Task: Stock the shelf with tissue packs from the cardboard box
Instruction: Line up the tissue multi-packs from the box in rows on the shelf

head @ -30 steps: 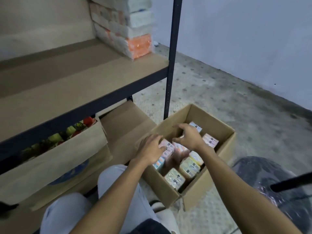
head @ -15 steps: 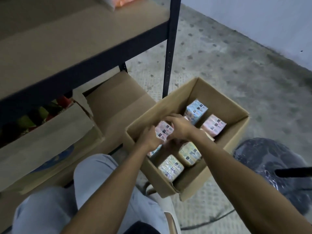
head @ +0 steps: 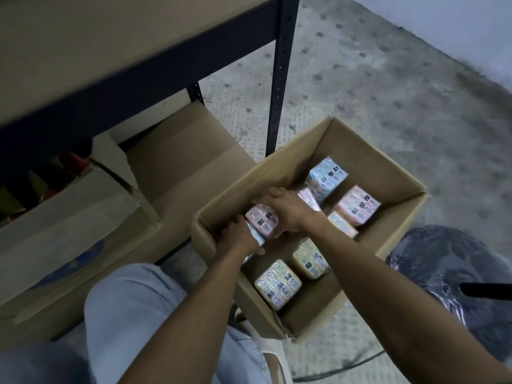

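Note:
An open cardboard box (head: pixel 399 231) sits on the floor and holds several wrapped tissue packs standing on end. Both hands reach into its near-left corner. My left hand (head: pixel 238 236) grips the near side of a pink tissue pack (head: pixel 263 220), and my right hand (head: pixel 288 209) clamps its far side. Other packs stand loose in the box: a blue one (head: pixel 327 178), a pink one (head: pixel 357 205), a yellow one (head: pixel 310 259) and a pale one (head: pixel 277 284). The shelf board (head: pixel 83 45) spans the top left.
A dark upright shelf post (head: pixel 279 87) stands just behind the box. Under the shelf sit a closed cardboard box (head: pixel 182 162) and an open one (head: pixel 63 225) with red and green items. A dark plastic-wrapped object (head: pixel 448 275) lies at the right. My knee (head: pixel 130 314) is below.
The view has tilted down, so the stacked packs on the shelf have left the frame. Both hands have closed in around the pink pack in the box's near-left corner.

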Action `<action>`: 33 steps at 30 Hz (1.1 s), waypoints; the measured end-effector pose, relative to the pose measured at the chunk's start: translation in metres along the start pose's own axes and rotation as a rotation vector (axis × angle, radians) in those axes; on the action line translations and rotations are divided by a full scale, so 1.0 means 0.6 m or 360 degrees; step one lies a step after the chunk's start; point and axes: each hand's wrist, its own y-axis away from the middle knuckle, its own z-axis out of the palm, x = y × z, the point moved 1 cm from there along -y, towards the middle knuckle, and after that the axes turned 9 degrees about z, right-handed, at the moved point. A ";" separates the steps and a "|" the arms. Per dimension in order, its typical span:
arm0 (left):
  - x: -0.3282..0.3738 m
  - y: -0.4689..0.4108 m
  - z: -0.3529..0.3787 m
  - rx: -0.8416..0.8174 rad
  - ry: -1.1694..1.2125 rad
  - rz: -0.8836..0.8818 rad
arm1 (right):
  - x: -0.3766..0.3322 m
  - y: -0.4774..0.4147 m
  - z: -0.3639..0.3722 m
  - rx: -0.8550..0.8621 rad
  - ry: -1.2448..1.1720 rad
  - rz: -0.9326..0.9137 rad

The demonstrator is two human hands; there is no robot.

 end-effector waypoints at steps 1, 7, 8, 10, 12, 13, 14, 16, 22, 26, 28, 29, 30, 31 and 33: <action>-0.001 0.000 0.002 0.0003 -0.0007 0.0002 | 0.000 0.001 0.001 0.0007 0.0004 0.0001; 0.002 -0.004 -0.002 0.0054 0.0006 0.0038 | 0.011 0.004 -0.004 0.0067 -0.0077 0.0010; 0.004 -0.002 -0.004 0.0070 0.0018 0.0046 | 0.011 0.005 -0.005 0.0060 -0.0089 0.0018; 0.008 0.004 -0.009 0.0118 0.0024 0.0085 | 0.013 0.010 -0.008 0.0054 -0.0125 0.0030; 0.011 0.010 -0.015 0.0171 0.0033 0.0131 | 0.015 0.019 -0.010 0.0069 -0.0188 0.0048; 0.013 0.014 -0.018 0.0199 0.0036 0.0157 | 0.016 0.024 -0.012 0.0074 -0.0223 0.0064; 0.015 0.017 -0.020 0.0228 0.0042 0.0183 | 0.016 0.029 -0.014 0.0079 -0.0245 0.0075; 0.020 0.026 -0.025 0.0281 0.0061 0.0237 | 0.019 0.037 -0.020 0.0092 -0.0280 0.0097; 0.027 0.064 -0.057 0.0421 0.0038 0.0417 | 0.027 0.074 -0.058 0.0218 -0.0355 0.0143; 0.025 0.094 -0.093 0.0497 0.0070 0.0562 | 0.019 0.096 -0.089 0.0324 -0.0453 0.0151; 0.024 0.114 -0.112 0.0517 0.0089 0.0613 | 0.009 0.112 -0.112 0.0359 -0.0451 0.0113; 0.024 0.124 -0.122 0.0531 0.0104 0.0633 | 0.004 0.121 -0.125 0.0370 -0.0432 0.0098; 0.023 0.134 -0.131 0.0547 0.0129 0.0662 | -0.002 0.132 -0.138 0.0393 -0.0413 0.0079; 0.022 0.146 -0.140 0.0556 0.0153 0.0688 | -0.007 0.141 -0.148 0.0418 -0.0404 0.0067; 0.020 0.167 -0.157 0.0570 0.0165 0.0737 | -0.019 0.164 -0.171 0.0475 -0.0425 0.0037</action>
